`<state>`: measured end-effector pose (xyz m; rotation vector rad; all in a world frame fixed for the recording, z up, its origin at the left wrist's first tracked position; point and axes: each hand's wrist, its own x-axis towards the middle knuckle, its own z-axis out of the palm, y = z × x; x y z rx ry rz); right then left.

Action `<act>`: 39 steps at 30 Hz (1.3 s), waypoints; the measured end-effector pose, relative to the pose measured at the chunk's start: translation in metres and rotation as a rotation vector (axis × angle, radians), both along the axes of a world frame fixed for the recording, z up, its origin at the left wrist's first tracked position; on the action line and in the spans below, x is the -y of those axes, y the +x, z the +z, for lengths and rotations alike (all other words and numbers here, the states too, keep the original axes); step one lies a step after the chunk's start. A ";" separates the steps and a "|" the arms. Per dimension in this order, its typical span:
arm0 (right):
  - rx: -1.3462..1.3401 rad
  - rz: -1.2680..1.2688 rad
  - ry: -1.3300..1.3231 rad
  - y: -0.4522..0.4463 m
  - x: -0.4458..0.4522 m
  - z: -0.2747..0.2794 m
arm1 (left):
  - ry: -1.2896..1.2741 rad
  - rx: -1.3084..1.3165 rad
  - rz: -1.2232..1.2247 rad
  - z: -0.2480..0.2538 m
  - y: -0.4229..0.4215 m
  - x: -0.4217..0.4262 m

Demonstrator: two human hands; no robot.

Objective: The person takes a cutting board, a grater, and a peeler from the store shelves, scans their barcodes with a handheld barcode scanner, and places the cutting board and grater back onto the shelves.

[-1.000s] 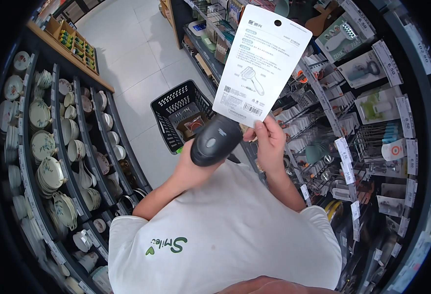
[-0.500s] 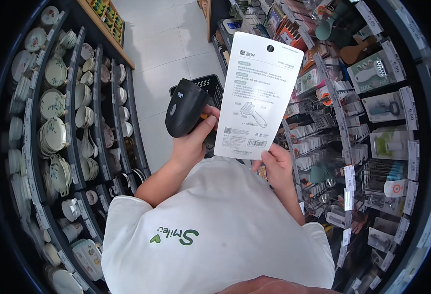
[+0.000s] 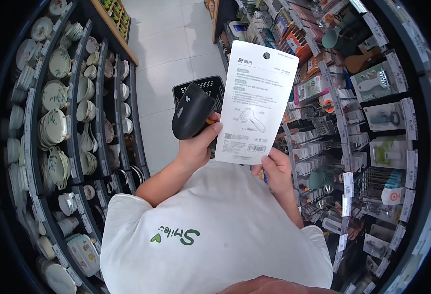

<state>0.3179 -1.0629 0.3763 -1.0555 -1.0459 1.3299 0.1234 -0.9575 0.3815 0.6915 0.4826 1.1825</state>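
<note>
My left hand [image 3: 194,151] is closed around the grip of a black barcode scanner [image 3: 192,113], whose rounded head points up and away from me. An orange trigger shows by the fingers. Between thumb and fingers, my right hand [image 3: 278,171] pinches the lower right corner of a white packaging card [image 3: 255,100]. Its back faces me, with printed text, a line drawing of a peeler, a QR code and a barcode near the bottom. The left fingertips are close to the card's left edge; whether they touch it I cannot tell.
A black shopping basket [image 3: 215,84] is beyond the scanner on the tiled floor [image 3: 161,49]. Shelves of bowls and plates [image 3: 54,95] line the left side. To the right hang packaged kitchen tools [image 3: 372,78] with price tags.
The scanner has shifted slightly right and down in view, and the card has dropped a little. More of the basket shows. Both hands keep their holds.
</note>
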 end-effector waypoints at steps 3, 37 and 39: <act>-0.007 0.022 0.030 0.000 0.001 0.000 | 0.001 0.010 -0.001 0.001 0.000 0.001; -0.027 0.002 -0.032 0.000 0.004 -0.004 | -0.067 0.027 -0.019 -0.005 0.006 0.009; -0.047 0.030 -0.082 0.001 0.006 0.000 | -0.078 -0.004 -0.017 -0.009 0.005 0.009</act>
